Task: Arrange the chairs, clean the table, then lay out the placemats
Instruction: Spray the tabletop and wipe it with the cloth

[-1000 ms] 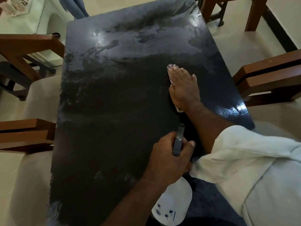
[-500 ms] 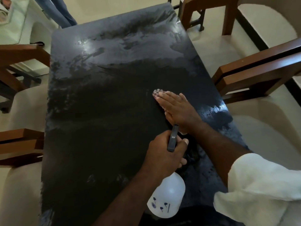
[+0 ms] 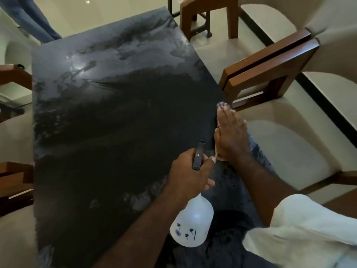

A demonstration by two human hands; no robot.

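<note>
The dark table fills the middle of the view, its far half streaked with wet smears. My left hand grips the black trigger head of a translucent white spray bottle above the table's near right part. My right hand lies flat with fingers together on a pale cloth at the table's right edge. Only the cloth's tip and a corner under my palm show. No placemat is in view.
Cream chairs with brown wooden arms stand close along the right side. More wooden chair arms stick in at the left edge. A wooden stool stands beyond the far right corner. A person's legs in jeans are at the far left.
My right hand has slid the cloth from the table's middle toward me and out to the right edge. The left hand with the bottle has stayed about where it was.
</note>
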